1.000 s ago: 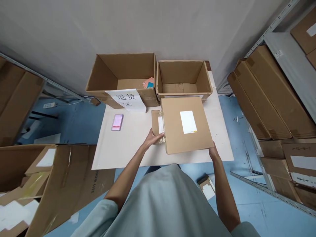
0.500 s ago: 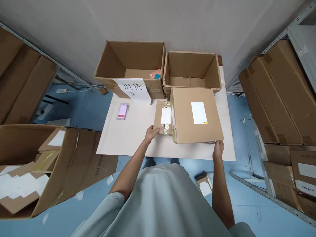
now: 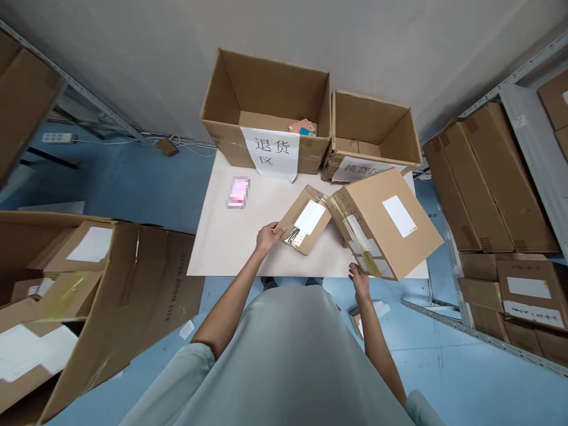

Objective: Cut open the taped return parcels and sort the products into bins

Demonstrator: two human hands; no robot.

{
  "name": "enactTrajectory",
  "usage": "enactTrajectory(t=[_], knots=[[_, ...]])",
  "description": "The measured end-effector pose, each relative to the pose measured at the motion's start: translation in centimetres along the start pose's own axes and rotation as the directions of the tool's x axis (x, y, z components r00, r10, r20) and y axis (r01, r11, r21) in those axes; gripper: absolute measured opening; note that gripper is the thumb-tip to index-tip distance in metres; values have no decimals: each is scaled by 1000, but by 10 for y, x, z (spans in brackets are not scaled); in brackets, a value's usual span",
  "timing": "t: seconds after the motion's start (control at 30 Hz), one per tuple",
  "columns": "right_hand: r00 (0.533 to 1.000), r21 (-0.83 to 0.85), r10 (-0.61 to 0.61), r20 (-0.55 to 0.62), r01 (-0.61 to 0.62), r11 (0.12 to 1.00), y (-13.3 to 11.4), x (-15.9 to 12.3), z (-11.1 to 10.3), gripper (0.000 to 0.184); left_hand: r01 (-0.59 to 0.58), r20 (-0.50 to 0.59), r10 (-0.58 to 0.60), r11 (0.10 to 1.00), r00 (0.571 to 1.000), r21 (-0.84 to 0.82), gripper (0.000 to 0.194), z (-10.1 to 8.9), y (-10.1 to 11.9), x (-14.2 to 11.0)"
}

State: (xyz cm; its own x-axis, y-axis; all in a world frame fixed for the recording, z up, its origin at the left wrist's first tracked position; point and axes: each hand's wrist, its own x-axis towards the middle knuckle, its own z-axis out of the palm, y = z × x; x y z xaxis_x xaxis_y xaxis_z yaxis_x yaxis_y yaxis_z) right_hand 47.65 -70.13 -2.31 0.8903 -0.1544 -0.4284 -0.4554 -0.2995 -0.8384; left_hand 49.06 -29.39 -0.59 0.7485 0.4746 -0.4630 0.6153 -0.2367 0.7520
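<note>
My left hand [image 3: 267, 238] is closed on the near left edge of a small flat cardboard box [image 3: 290, 220], which has a white label and shiny tape and is turned at an angle over the white table. Right of it is a larger cardboard box [image 3: 399, 216] with a white label on top and yellowish tape down its side. The two boxes meet or overlap at a corner. My right hand [image 3: 360, 282] is just below the larger box's near left side, fingers apart and holding nothing; whether a fingertip touches it I cannot tell.
Two open cartons [image 3: 275, 74] [image 3: 373, 112] with paper signs stand at the table's back. A blurred pink item [image 3: 238, 193] lies on the table [image 3: 213, 248]. At left is a big carton [image 3: 146, 278] of parcels; boxes [image 3: 497, 177] fill the right shelf.
The small box has come out from beside the larger one and turned, in my left hand. The larger box has rotated and shifted right; my right hand has left its near right corner.
</note>
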Motion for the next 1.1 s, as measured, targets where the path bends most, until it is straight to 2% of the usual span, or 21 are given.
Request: enactTrajectory(t=[0.1,0.2,0.33,0.43,0.5,0.6,0.7,0.8,0.93,1.1], knots=[[996,20,55,-66,-54,998,-6,-20,30,63,-24,3,24,1000,1000,4,37,-38,-20,7],[994,64,85,-68,-81,995,-20,-29,45,65,-28,-17,28,1000,999,-4,38,-74,-38,14],[980,71,181,-77,-176,982,-47,-16,59,63,-17,-59,14,998,998,-54,46,-112,-60,18],[979,29,182,-95,-180,983,-67,4,79,69,-20,-77,10,992,997,-126,66,-128,-76,15],[991,-7,128,-40,-128,992,-78,17,100,65,13,-57,-23,983,998,-181,85,-133,-88,8],[997,-55,-11,81,15,998,-97,33,142,55,133,82,-117,966,990,-223,109,-131,-106,-12],[979,-67,-123,160,135,989,-114,45,181,63,200,248,-147,958,957,-205,110,-120,-120,-38],[953,-67,-183,240,204,977,-121,50,204,64,197,341,-115,956,933,-217,111,-107,-127,-56],[943,-78,-205,262,232,970,-106,30,204,59,140,353,-36,951,935,-275,117,-101,-129,-59],[952,-77,-184,246,209,975,-71,-29,175,56,46,229,29,947,973,-317,105,-115,-136,-57]])
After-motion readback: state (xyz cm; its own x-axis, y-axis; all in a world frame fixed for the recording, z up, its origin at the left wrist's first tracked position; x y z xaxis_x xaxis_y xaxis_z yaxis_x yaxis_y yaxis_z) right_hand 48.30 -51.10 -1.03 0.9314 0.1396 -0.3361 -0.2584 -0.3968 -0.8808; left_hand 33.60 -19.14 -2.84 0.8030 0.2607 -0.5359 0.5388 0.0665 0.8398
